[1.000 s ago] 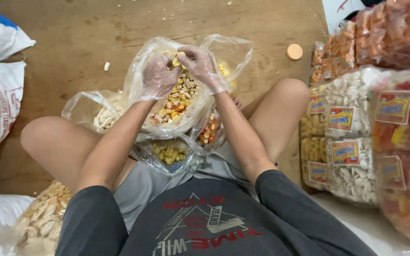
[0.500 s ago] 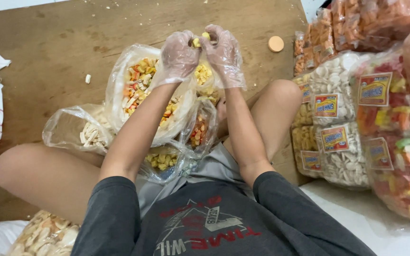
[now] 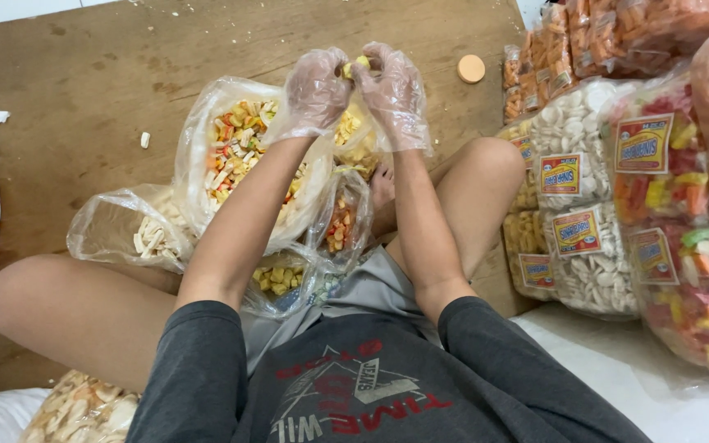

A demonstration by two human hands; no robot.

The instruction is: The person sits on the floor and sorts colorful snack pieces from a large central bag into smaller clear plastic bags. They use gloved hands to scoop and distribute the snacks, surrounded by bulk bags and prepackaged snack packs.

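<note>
- clear bag of mixed crackers: on the wooden floor, mouth open and facing up, between the person's knees.
- left hand: clear glove on, raised above the bag, fingers curled shut on a yellow snack piece.
- snack piece: pinched between both hands' fingertips; too small to tell its long axis.
- right hand: gloved, mirrors the left, fingertips closed on the same piece.
- sealed snack packs: stacked at far right.
</note>
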